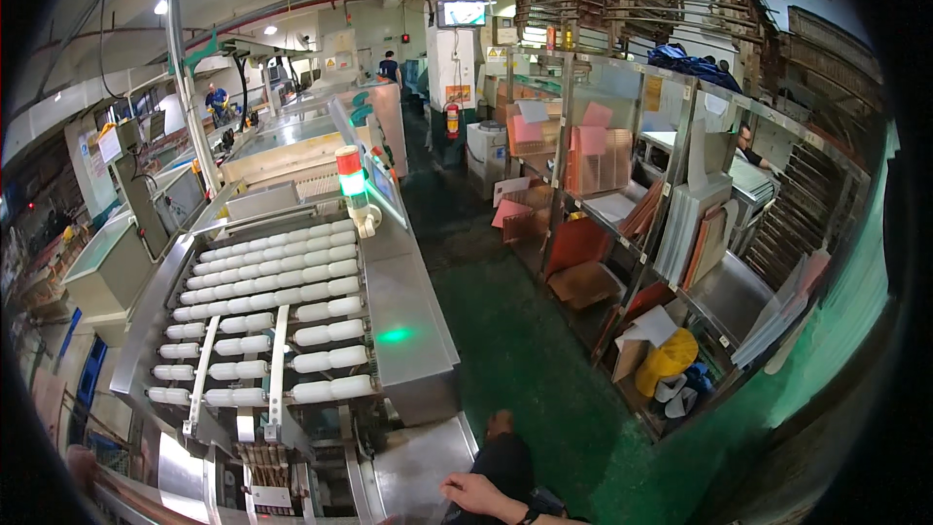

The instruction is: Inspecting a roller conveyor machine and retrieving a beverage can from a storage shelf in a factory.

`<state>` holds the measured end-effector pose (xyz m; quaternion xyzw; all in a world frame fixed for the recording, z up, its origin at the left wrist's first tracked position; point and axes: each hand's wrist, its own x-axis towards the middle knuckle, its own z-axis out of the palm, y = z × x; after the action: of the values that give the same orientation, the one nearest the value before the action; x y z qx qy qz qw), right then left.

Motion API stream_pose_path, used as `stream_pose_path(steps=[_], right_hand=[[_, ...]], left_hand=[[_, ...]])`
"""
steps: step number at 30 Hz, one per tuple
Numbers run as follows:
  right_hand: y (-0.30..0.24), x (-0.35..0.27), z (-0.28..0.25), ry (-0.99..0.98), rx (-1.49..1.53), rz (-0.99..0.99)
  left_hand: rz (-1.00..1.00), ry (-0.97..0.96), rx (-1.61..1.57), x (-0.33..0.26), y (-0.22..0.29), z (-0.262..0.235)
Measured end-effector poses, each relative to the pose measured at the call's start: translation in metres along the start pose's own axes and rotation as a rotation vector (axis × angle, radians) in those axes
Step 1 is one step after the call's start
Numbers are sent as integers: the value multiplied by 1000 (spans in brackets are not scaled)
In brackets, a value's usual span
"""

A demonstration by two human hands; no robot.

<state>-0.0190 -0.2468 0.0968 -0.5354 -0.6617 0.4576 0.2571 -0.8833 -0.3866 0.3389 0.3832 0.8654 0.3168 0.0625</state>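
Note:
My right hand [474,494] is low in the view, in front of my dark-trousered leg and at the near right corner of a flat metal plate [418,472]. Its fingers curl loosely inward, and I see nothing held in them. A dark band circles the wrist. I cannot make out my left hand anywhere. Ahead and to the left lies a roller conveyor [330,333] with rows of white rollers. Two pale guide bars [279,360] run lengthwise between its nearer rollers. Beside the rollers extends a steel side panel [403,301] with a green reflection on it.
A signal lamp [351,175], red above and lit green, stands beside a tilted screen [387,192]. Right of the green floor [515,331], a metal rack [622,243] holds panels and boards. A yellow bucket-like thing [669,362] sits low in it. Several people work farther off.

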Motion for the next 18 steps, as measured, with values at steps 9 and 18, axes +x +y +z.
stream_pose_path(steps=[9,18], right_hand=[[-6,-4,-6,14,12,43],[-2,-3,-3,32,75,5]], left_hand=[[-142,-169,-132,13,15,2],[-209,-64,-69,-31,78,2]])
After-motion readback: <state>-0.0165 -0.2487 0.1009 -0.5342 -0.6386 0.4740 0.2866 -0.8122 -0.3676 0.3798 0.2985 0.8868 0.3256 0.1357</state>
